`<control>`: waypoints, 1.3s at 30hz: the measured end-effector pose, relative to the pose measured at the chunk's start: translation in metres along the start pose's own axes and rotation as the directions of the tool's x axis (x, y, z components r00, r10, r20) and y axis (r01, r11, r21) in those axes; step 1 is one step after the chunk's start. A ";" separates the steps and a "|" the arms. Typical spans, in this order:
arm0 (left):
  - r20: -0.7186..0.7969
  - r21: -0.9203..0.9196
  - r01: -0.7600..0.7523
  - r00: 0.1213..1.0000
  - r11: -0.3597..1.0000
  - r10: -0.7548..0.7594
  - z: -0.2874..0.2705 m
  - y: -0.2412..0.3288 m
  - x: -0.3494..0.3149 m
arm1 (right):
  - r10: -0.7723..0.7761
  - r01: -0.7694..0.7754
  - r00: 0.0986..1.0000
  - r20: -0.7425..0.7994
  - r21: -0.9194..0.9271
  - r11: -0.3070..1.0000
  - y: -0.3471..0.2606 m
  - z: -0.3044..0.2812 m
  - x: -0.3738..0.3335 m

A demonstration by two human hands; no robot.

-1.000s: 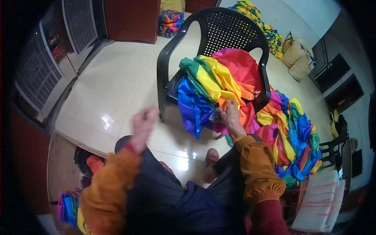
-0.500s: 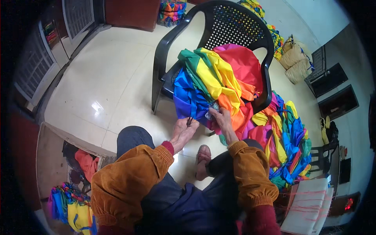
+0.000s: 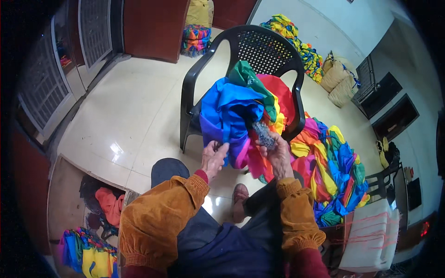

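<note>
A heap of slick rainbow fabric [image 3: 232,104] in blue, green, yellow, red and purple lies on the seat of a black plastic armchair [image 3: 191,85], spilling over its front edge. At the heap's near left side, my left hand [image 3: 214,158] is closed in a pinch on a blue fabric strap [image 3: 225,132]. My right hand [image 3: 279,156] has its fingers closed around a crinkled grey speckled bundle [image 3: 263,134], held up against the fabric folds. What exactly the bundle is, I cannot make out.
A large pile of rainbow fabric [image 3: 340,171] lies on the floor right of the chair. Bundled fabric [image 3: 197,39] and tan sacks [image 3: 336,78] stand farther back. At lower left is an open wooden box [image 3: 67,185]; a white padded block [image 3: 371,231] is at lower right.
My right hand has lifted and now shows more of the grey bundle. The blue fabric has been turned up over the yellow. A dark tool tip at my left hand no longer shows.
</note>
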State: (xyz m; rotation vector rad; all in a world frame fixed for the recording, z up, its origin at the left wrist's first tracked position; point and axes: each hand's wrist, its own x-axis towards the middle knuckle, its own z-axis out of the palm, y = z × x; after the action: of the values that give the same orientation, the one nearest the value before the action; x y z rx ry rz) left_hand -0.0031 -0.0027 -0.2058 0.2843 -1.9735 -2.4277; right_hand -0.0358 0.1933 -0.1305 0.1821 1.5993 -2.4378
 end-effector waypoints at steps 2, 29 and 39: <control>-0.058 -0.267 0.171 0.979 0.948 -0.193 0.005 0.010 -0.002 | -0.083 0.083 0.997 0.010 -0.074 0.994 -0.003 -0.001 -0.018; 0.456 -0.107 0.194 0.881 0.975 -0.125 0.032 0.066 -0.072 | -0.134 0.139 0.987 0.083 -0.058 0.989 0.055 -0.006 -0.024; 0.404 0.215 -0.121 0.914 0.969 0.025 0.055 0.070 -0.136 | -0.156 -0.167 0.856 0.493 0.549 0.819 0.141 -0.083 0.025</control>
State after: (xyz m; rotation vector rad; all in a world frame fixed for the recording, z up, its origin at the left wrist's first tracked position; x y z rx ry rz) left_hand 0.1155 0.0519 -0.1083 -0.3145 -2.3837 -2.3480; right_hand -0.0258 0.2129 -0.2946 -0.3608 0.6010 -2.5828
